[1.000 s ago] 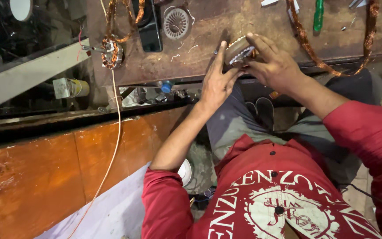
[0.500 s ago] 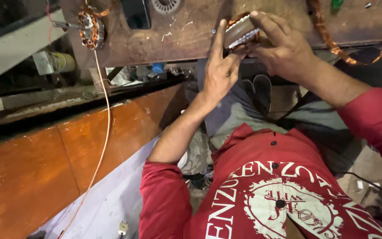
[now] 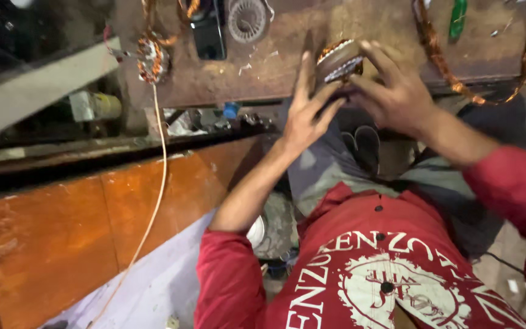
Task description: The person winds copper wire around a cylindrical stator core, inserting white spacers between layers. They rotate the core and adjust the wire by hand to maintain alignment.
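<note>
At the near edge of the scuffed brown worktop (image 3: 263,79), both hands clasp a small round stator (image 3: 338,60), its metal ring packed with coppery wire windings: the left hand (image 3: 307,116) presses flat along its left side, fingers straight, while the right hand (image 3: 397,91) curls over it from the right. Farther back lie a dark phone (image 3: 208,35), a round grey slotted disc (image 3: 247,19), a green-handled tool (image 3: 457,17) and a looped coil of copper wire (image 3: 439,58).
</note>
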